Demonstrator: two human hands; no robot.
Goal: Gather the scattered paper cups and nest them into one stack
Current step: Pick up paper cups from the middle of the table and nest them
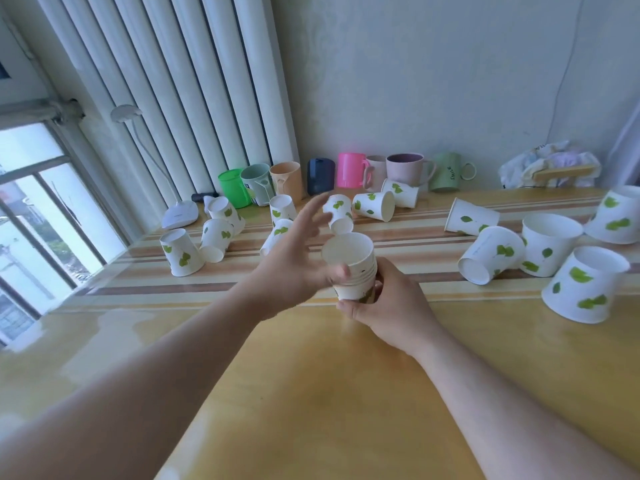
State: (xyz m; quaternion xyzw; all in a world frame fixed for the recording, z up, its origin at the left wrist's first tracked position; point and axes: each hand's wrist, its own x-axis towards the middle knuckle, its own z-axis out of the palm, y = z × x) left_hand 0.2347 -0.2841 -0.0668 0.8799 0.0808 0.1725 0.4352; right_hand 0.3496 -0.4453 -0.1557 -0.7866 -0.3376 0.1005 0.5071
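My right hand (pixel 391 308) grips a nested stack of white paper cups with green leaf prints (pixel 353 268), mouth up, above the middle of the wooden table (pixel 311 375). My left hand (pixel 294 258) hovers just left of the stack with fingers spread and blurred, its thumb touching the stack's side. Several loose cups lie scattered beyond: a cup on its side (pixel 337 213) right behind the stack, a group at the left (pixel 214 233), and another group at the right (pixel 550 247), some upside down, some tipped over.
A row of coloured plastic and ceramic mugs (pixel 349 169) lines the back wall. A white desk lamp (pixel 180 213) stands at the left by the radiator. A crumpled bag (pixel 547 166) sits at the back right. A window is at the far left.
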